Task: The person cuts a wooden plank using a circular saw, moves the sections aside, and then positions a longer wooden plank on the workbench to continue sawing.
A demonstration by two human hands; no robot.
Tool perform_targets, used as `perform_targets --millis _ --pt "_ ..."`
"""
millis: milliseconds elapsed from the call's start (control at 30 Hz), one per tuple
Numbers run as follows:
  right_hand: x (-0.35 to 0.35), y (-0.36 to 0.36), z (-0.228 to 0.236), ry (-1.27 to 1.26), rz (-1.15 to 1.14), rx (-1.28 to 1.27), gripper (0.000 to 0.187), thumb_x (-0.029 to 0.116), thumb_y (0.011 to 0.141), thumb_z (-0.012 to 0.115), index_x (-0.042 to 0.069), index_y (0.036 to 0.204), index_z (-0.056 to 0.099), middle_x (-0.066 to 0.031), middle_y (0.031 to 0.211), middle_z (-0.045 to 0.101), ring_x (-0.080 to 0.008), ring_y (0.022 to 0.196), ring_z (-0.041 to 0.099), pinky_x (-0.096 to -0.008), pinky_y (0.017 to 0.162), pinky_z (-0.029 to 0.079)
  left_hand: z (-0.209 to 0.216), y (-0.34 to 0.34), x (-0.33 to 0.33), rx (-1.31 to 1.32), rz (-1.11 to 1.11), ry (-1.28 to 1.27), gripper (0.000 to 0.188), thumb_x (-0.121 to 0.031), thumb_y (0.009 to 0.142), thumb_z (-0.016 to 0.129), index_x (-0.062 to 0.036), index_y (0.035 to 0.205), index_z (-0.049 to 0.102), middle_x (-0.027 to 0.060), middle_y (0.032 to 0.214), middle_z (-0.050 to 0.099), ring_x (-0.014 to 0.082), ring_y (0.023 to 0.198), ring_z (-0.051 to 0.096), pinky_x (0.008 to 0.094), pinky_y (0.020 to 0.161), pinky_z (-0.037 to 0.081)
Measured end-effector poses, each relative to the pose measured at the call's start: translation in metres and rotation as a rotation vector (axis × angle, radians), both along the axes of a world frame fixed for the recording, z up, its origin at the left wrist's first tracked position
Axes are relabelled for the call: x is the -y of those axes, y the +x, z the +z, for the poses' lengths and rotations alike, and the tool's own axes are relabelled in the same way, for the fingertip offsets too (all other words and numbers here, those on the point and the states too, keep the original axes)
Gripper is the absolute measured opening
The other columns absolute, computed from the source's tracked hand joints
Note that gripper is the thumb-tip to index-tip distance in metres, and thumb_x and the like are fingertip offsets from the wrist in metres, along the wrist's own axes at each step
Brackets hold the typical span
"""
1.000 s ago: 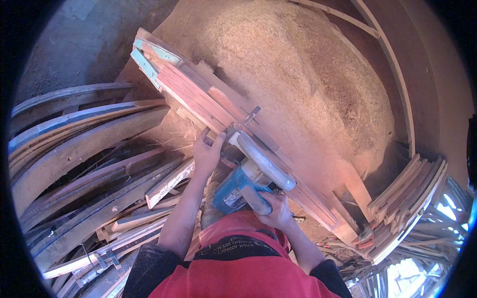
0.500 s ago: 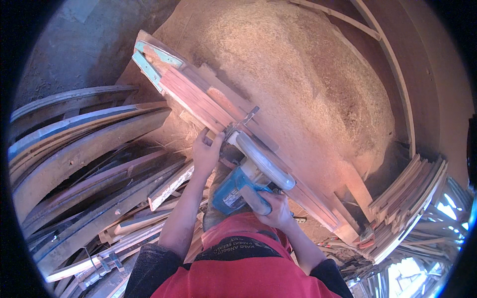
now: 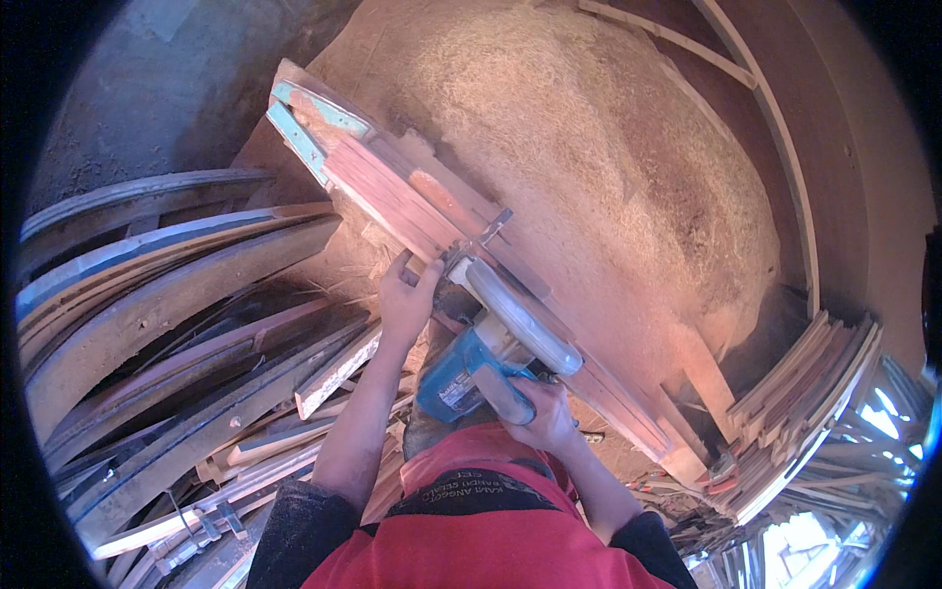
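A blue circular saw [image 3: 461, 375] with a pale metal blade guard rests on a long reddish wooden board [image 3: 383, 191]. My right hand [image 3: 543, 414] is wrapped round the saw's rear handle. At the saw's front, my left hand [image 3: 408, 294] grips the near edge of the board, with the thumb on top and fingers bent at its side. Most of the blade is hidden by the guard. Beneath the board runs a longer wooden support, with turquoise-painted strips [image 3: 296, 142] at its far left end.
A big heap of sawdust [image 3: 589, 128] covers the ground beyond the board. Long planks [image 3: 186, 275] are piled at the left. Stacked thin boards [image 3: 810, 393] stand at the right, and a clamp [image 3: 211, 525] lies at lower left.
The whole view has shifted very slightly. Both hands and the saw keep almost the same place along the board.
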State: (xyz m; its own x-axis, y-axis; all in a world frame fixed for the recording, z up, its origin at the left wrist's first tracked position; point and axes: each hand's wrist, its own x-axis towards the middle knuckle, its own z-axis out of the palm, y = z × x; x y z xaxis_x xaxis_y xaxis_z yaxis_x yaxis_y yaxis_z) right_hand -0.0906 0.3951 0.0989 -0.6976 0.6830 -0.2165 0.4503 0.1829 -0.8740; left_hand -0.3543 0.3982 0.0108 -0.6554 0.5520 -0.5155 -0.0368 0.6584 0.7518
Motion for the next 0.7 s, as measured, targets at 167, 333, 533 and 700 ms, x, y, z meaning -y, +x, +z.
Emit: perform_targets --millis 167,333,533,700 --pt "-0.001 -0.007 0.0 -0.002 -0.013 0.001 0.043 0.011 0.069 0.079 -0.001 0.109 0.067 -0.0181 0.091 0.072 -0.0353 0.08 0.072 -0.0398 0.072 0.058 0.001 -0.006 -0.003 -0.004 -0.004 -0.007 0.072 -0.035 0.084 0.077 0.0171 0.13 0.055 0.0079 0.062 0.061 0.0135 0.058 0.059 0.0319 0.056 0.047" --pt "-0.001 -0.013 -0.003 -0.005 -0.019 0.01 0.044 0.011 0.068 0.079 0.0 0.109 0.068 -0.0177 0.092 0.072 -0.0344 0.08 0.072 -0.0396 0.072 0.058 0.004 -0.011 -0.006 0.012 0.011 -0.022 0.072 -0.034 0.084 0.077 0.0169 0.13 0.055 0.008 0.063 0.061 0.0131 0.058 0.059 0.0311 0.055 0.047" --pt "-0.007 -0.024 0.003 0.01 -0.004 0.015 0.045 0.012 0.067 0.079 -0.001 0.109 0.067 -0.0188 0.091 0.072 -0.0346 0.08 0.073 -0.0396 0.072 0.058 0.002 -0.02 -0.008 -0.028 -0.006 -0.035 0.071 -0.034 0.084 0.077 0.0169 0.129 0.056 0.006 0.062 0.061 0.0126 0.056 0.058 0.0307 0.054 0.046" --pt "-0.007 -0.028 0.0 0.035 -0.019 0.002 0.045 0.013 0.068 0.08 -0.003 0.109 0.067 -0.0204 0.091 0.072 -0.0353 0.079 0.073 -0.0404 0.071 0.058 0.001 -0.026 -0.011 0.004 -0.006 0.004 0.069 -0.034 0.085 0.077 0.0155 0.129 0.057 0.0055 0.061 0.06 0.0126 0.055 0.057 0.0307 0.053 0.046"
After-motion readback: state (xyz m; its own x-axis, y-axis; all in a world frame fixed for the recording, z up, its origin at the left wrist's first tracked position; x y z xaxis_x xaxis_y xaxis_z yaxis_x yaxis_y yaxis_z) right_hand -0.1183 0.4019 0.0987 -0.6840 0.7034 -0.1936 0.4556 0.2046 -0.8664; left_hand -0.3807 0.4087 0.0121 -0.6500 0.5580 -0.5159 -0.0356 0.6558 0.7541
